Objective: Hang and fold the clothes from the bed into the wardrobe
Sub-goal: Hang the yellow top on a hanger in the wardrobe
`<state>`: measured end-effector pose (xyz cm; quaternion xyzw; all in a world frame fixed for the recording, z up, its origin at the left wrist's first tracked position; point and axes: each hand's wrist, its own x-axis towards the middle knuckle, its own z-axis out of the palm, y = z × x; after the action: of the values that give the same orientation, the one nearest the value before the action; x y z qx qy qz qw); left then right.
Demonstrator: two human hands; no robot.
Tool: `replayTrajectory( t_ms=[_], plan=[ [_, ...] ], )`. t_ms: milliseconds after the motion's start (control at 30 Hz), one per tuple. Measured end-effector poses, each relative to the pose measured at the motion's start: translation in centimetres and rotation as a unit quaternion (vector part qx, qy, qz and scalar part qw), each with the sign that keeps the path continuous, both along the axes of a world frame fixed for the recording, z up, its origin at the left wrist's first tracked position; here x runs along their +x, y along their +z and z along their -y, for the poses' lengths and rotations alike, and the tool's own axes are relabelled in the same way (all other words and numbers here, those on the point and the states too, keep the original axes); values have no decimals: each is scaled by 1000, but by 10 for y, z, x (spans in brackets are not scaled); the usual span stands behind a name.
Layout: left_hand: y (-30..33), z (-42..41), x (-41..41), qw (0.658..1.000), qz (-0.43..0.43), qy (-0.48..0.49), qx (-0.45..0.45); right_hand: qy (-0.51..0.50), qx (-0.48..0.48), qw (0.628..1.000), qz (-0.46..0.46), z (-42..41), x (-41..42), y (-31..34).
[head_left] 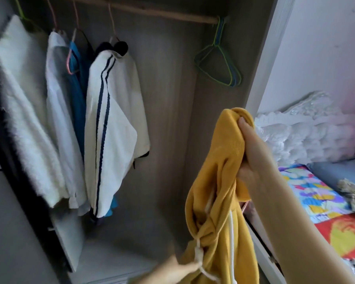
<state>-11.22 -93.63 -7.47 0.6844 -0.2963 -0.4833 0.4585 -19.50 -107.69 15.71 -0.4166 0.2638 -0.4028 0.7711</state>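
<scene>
A yellow hoodie [217,181] with white drawstrings hangs bunched in front of the open wardrobe [168,99]. My right hand [252,148] grips its upper part, thumb pressed into the fabric. Low in the frame, my left hand [172,271] pinches a white drawstring [199,261] at the garment's lower fold. Several garments hang on the rail [152,11] at the left: a fluffy white one [23,111], a white and blue one, and a cream jacket with navy stripes [113,128]. Empty green and blue hangers [219,60] hang at the rail's right end.
The bed [326,212] lies to the right with a bright patterned cover, a grey sheet, white ruffled pillows and a crumpled cloth at its edge. A dark wardrobe door edge stands at the far left. The wardrobe's floor shows below the hanging clothes.
</scene>
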Motion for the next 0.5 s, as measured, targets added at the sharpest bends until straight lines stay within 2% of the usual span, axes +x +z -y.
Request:
replayTrajectory(
  t_ms=[33, 100, 133, 167, 267, 333, 433, 500],
  plan=[
    [3, 4, 3, 989, -142, 2, 45, -8, 3, 1000, 2, -1, 1, -1],
    [15, 20, 16, 940, -335, -7, 56, -18, 6, 1000, 3, -3, 1, -1],
    [23, 29, 22, 919, -392, -6, 33, -19, 9, 1000, 4, -3, 0, -2],
    [30, 37, 27, 913, -407, 10, 27, -19, 8, 1000, 3, -3, -1, -3],
    [44, 54, 32, 915, -393, 22, 81, 1, 6, 1000, 8, -6, -5, -2],
    [47, 59, 35, 929, -352, -5, 117, -1, 0, 1000, 2, -5, -8, -4],
    [47, 61, 49, 974, -183, -50, 125, -15, 4, 1000, -5, -2, -16, -5],
    [47, 63, 61, 987, -106, -76, 98, -26, 15, 1000, 3, -3, -19, -7]
  ],
)
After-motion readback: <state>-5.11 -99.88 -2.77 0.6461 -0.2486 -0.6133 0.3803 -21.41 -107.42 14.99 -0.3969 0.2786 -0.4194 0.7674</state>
